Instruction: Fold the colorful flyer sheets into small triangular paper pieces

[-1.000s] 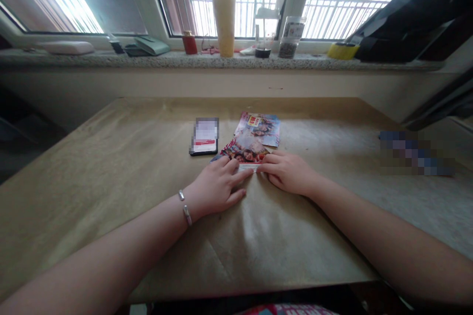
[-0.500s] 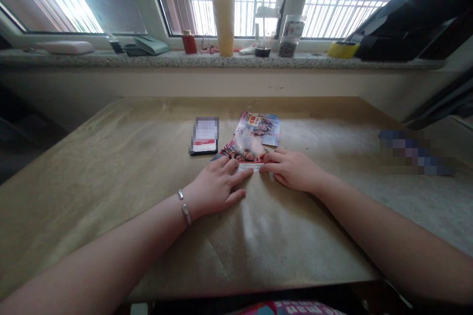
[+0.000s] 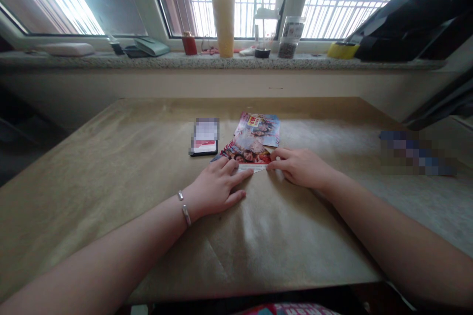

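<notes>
A colourful printed leaflet (image 3: pixel 249 150) lies on the table before me, its near edge showing a red line and a white strip. My left hand (image 3: pixel 219 184) rests palm down over its near left part, fingers stretched out and thumb apart. A silvery open bangle (image 3: pixel 185 212) circles that wrist. At the leaflet's right corner, my right hand (image 3: pixel 293 166) has its fingers bent and pressed together on the paper edge. The leaflet's far part, with a yellow price patch (image 3: pixel 254 121), shows people in a pool-like scene. Whether it is one folded sheet or two, I cannot tell.
A phone (image 3: pixel 204 137) with a blurred screen lies left of the leaflet. A blurred bluish item (image 3: pixel 416 152) sits at the table's right. On the windowsill (image 3: pixel 148 62) stand a tall cup of yellow drink (image 3: pixel 223 19), a red jar (image 3: pixel 189 44) and a black bag (image 3: pixel 406 29).
My right hand has slid slightly right along the leaflet's near edge, uncovering more of its corner. My left hand stays in place.
</notes>
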